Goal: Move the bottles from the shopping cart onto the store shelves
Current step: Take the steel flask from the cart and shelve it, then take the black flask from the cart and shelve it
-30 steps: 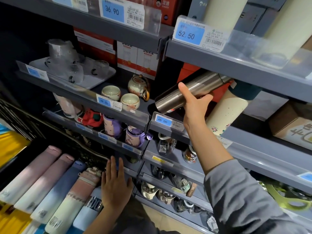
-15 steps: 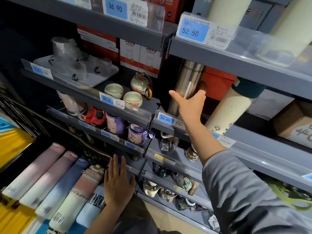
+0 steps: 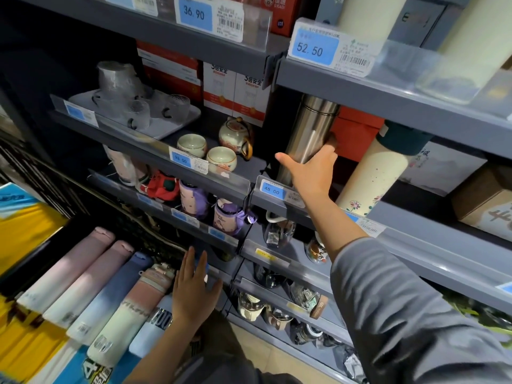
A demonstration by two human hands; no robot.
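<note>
Tipped upright now, the steel bottle [image 3: 310, 134] stood on the shelf [image 3: 415, 234], right hand [image 3: 313, 173] fingers wrapped around it. Left hand [image 3: 194, 292] lay flat on cart bottles [image 3: 91, 284]. Better seat it before letting go.

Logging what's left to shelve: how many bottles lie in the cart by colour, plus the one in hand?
Pink-to-white bottles: 2
Blue-to-white bottle: 1
Pink-and-cream bottle: 1
Pale blue bottle: 1
Steel bottle held by right hand: 1
Total: 6
</note>
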